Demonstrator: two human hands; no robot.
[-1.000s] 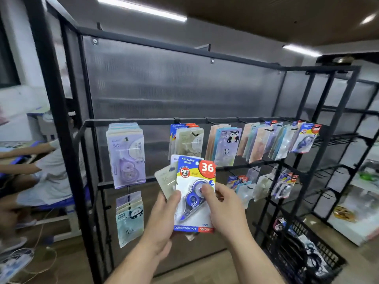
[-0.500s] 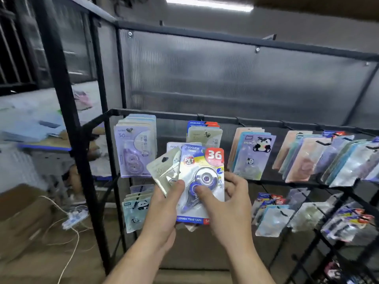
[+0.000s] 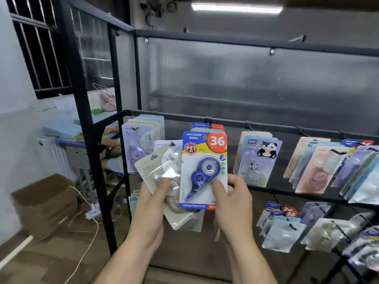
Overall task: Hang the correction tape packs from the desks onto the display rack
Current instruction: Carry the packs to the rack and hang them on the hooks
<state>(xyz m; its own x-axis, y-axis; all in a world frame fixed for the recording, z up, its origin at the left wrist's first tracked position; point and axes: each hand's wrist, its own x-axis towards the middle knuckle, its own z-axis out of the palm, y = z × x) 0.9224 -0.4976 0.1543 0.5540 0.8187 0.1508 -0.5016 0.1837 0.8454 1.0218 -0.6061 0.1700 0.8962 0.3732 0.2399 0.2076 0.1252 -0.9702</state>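
Head view, blue-and-yellow correction tape pack held upright just in front of the black display rack, right hand pinching its lower right corner, left hand gripping pale fanned packs beside it, panda packs hanging on the rack to its right.

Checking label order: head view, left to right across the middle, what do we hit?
cardboard box → hanging purple packs → pale green pack in left hand → blue 36 pack in right hand → panda packs → peach packs
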